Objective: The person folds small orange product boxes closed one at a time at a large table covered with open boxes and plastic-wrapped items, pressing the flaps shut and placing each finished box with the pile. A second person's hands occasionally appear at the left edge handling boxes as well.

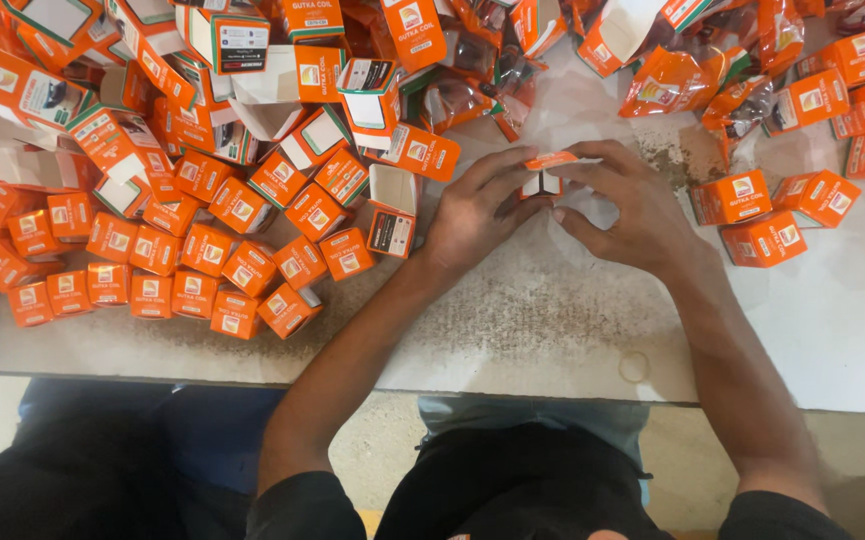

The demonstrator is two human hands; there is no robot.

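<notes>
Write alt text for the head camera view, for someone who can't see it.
Both hands, left hand and right hand, hold one small orange box over a worn pale table. Closed orange boxes crowd the left, three more sit right, and orange packets lie behind.

A packing workshop: heaps of small orange cartons [193, 245] and orange sachets [673, 85] crowd a worn pale surface [553, 320]

I see 1 small orange carton [547, 172] pinched between my left hand [478, 212] and right hand [625, 205]. Its orange top flap sits tilted above a white and dark body, mostly hidden by fingertips. It hangs just above the table [553, 310], between both thumbs.
</notes>
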